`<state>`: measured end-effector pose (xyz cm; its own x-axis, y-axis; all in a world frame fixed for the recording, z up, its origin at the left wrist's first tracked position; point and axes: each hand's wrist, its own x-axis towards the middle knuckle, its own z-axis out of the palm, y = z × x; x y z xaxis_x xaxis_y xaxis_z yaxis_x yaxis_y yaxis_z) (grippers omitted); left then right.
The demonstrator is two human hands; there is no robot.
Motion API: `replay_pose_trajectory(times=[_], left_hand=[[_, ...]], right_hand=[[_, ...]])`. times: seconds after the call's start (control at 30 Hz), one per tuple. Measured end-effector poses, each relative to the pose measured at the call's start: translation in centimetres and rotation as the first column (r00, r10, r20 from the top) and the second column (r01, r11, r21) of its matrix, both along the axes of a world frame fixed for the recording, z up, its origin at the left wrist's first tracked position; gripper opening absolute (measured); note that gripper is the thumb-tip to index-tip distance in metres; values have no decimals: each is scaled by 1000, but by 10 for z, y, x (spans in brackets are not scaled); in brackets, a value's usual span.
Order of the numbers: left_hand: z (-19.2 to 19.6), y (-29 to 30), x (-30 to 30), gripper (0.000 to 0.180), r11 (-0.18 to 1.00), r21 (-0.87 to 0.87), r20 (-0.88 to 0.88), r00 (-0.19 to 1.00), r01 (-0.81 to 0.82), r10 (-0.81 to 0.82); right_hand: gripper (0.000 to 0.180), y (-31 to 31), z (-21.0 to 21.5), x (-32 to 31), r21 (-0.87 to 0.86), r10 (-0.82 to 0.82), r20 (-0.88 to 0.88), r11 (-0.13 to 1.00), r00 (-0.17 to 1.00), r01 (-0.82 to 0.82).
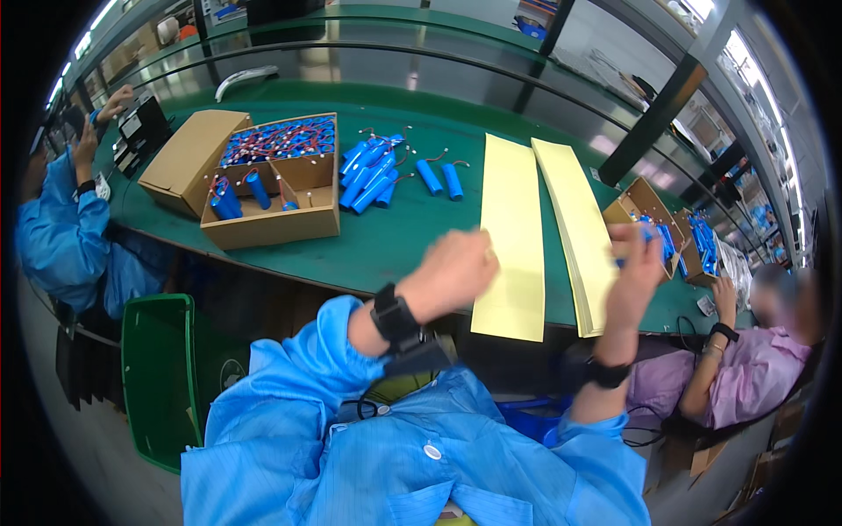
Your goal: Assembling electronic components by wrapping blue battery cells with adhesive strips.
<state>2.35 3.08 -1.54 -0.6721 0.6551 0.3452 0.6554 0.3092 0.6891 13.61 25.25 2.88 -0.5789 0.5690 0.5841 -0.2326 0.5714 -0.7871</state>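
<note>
Cell (633, 245), blue, sat pinched in the right hand's (636, 267) fingertips above yellow sheets (583, 219); left hand (452, 267) was curled loosely, holding nothing visible.

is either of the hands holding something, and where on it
The right hand pinches a blue cylindrical cell, fingers wrapped round its middle so only bits of blue show. The left hand is curled loosely above the yellow strip; nothing visible in it.
</note>
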Motion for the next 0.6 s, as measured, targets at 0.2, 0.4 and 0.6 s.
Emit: replay_pose_trajectory(times=[0.2, 0.4, 0.6], left_hand=[[-11, 14, -91, 31, 842, -127, -246, 839, -525, 486], [-25, 38, -127, 31, 665, -276, -379, 714, -694, 589], [5, 16, -123, 32, 722, -291, -203, 778, -627, 594]], right_hand=[[35, 193, -25, -1, 764, -851, 335, 496, 404, 412], [34, 186, -34, 5, 856, -882, 252, 395, 399, 333], [23, 0, -26, 16, 341, 4, 360, 930, 933, -136]])
